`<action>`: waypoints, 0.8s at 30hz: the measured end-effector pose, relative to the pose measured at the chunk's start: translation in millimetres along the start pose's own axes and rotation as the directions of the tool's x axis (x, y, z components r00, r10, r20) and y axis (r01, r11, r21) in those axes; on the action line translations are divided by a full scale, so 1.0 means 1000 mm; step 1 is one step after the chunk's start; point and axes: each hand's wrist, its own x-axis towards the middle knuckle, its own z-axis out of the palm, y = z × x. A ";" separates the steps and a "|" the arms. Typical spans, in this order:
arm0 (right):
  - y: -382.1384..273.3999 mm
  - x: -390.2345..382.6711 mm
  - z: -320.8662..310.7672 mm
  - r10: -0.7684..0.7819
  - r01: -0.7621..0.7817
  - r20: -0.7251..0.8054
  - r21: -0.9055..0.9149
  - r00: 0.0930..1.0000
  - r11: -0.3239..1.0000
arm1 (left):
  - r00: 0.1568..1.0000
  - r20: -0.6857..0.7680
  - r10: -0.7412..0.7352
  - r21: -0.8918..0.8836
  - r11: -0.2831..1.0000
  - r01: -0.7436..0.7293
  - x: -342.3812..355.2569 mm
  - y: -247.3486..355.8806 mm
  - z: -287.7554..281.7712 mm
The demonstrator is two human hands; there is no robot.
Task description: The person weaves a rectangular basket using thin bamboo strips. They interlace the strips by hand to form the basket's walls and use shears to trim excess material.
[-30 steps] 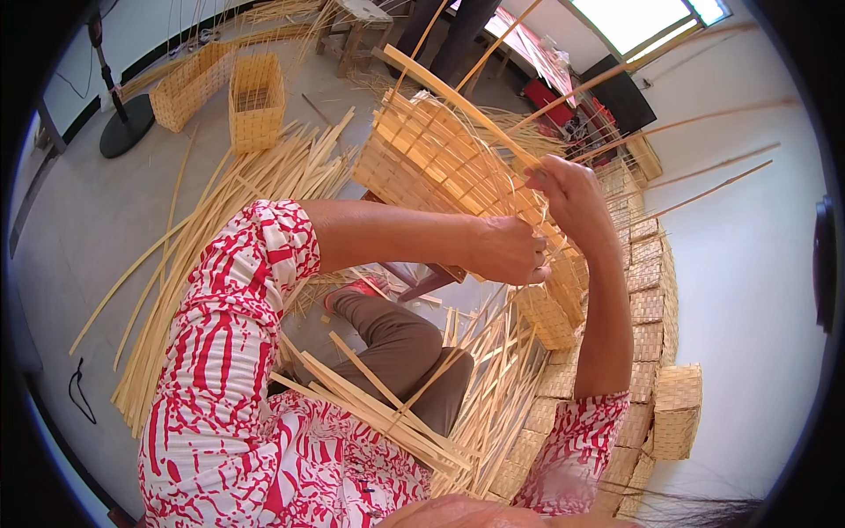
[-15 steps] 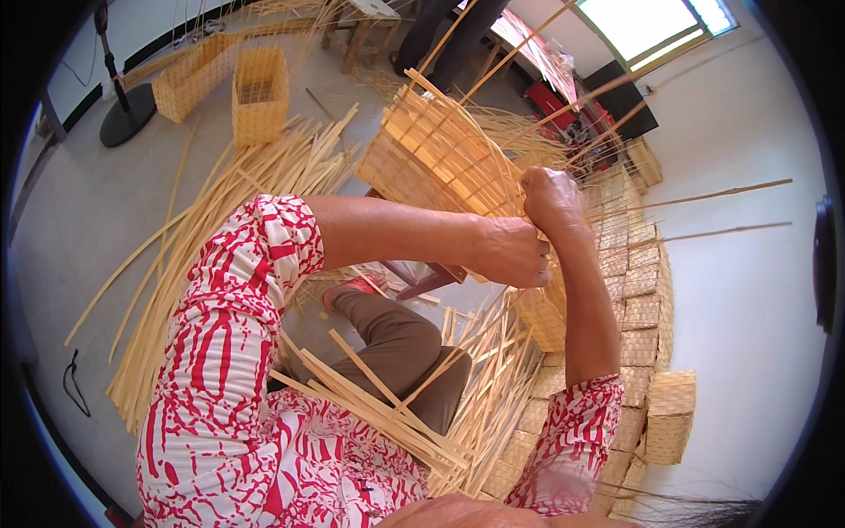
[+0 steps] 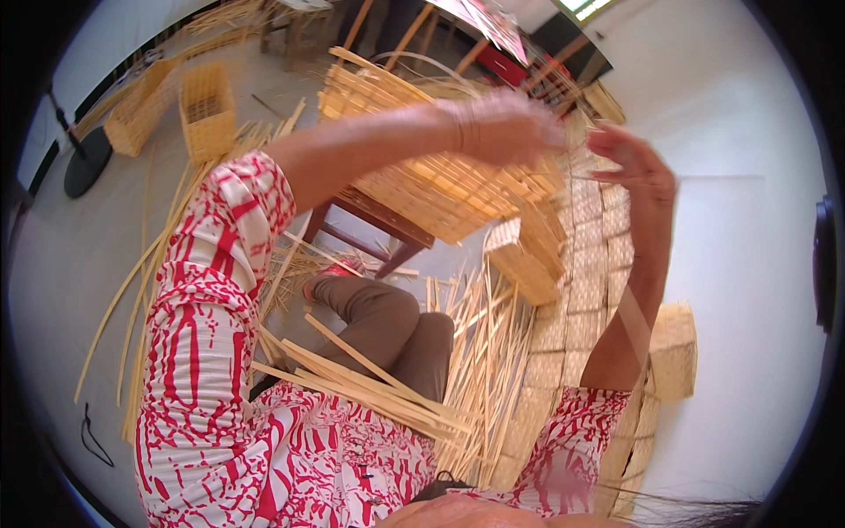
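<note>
A half-woven bamboo basket [image 3: 422,176] lies tilted on a low wooden stool [image 3: 387,227] in front of me. My left hand [image 3: 503,126] is raised at the basket's upper right edge; it is motion-blurred, so its grip is unclear. Just right of the basket, my right hand [image 3: 635,165] is lifted with fingers stretched out and nothing visible in it. A bundle of flat bamboo strips [image 3: 370,385] rests across my lap, above my bent knee in brown trousers [image 3: 387,326].
Finished woven baskets [image 3: 585,290] are stacked in a row along the white wall on the right, with one [image 3: 673,352] apart. Two small baskets [image 3: 207,110] and a black round stand base [image 3: 88,163] sit far left. Loose strips [image 3: 158,255] litter the floor.
Both hands have lifted from the basket's rim and swung up and to the right. The right hand has come off the strips it was working, and the view has tilted closer.
</note>
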 end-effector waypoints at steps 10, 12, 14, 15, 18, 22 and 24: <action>0.164 -0.115 -0.052 0.511 -0.325 -0.379 0.455 0.772 0.829 | 0.571 -0.820 -0.040 0.165 0.939 0.303 -0.008 -0.068 -0.137; 0.183 -0.120 -0.028 0.553 -0.314 -0.303 0.574 0.776 0.756 | 0.739 -0.664 -0.109 0.136 0.955 0.264 -0.064 -0.057 -0.103; 0.198 -0.109 -0.001 0.570 -0.283 -0.215 0.699 0.793 0.657 | 0.898 -0.408 -0.163 0.116 0.967 0.228 -0.093 -0.029 -0.075; 0.200 -0.103 0.007 0.564 -0.275 -0.188 0.723 0.804 0.634 | 0.936 -0.292 -0.194 0.136 0.961 0.242 -0.098 -0.011 -0.064; 0.203 -0.083 0.028 0.541 -0.266 -0.123 0.767 0.832 0.584 | 0.792 -0.334 -0.512 -0.162 0.858 0.487 -0.114 -0.021 -0.055; 0.200 -0.071 0.035 0.525 -0.256 -0.116 0.771 0.843 0.583 | 0.621 -0.416 -0.665 -0.265 0.742 0.616 -0.098 -0.035 -0.070; 0.205 -0.070 0.033 0.508 -0.221 -0.136 0.785 0.850 0.579 | 0.607 -0.349 -0.714 -0.123 0.677 0.726 -0.104 -0.060 -0.076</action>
